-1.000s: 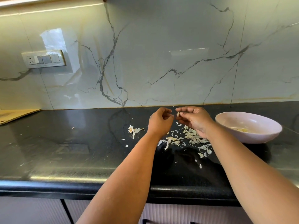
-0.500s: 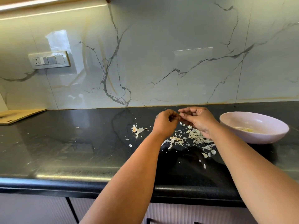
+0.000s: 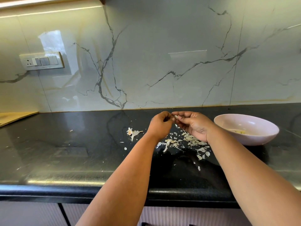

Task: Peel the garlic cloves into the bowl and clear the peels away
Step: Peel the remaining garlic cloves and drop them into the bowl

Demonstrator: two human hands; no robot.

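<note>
switch panel [image 3: 42, 61], wooden board [image 3: 14, 117], black counter [image 3: 65, 152]

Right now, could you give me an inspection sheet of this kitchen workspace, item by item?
Surface: black countertop, glossy, speckled with crumbs.
Job's things: garlic clove pinched between both hands; pink bowl at right, a few pale pieces inside.
Clutter: peels scattered under the hands; papery stem piece apart to the left.
Grippers: left hand and right hand both grip the clove above the counter.
Cables: nothing seen.
Surroundings: marble backsplash, switch plate, wooden board at far left.
</note>
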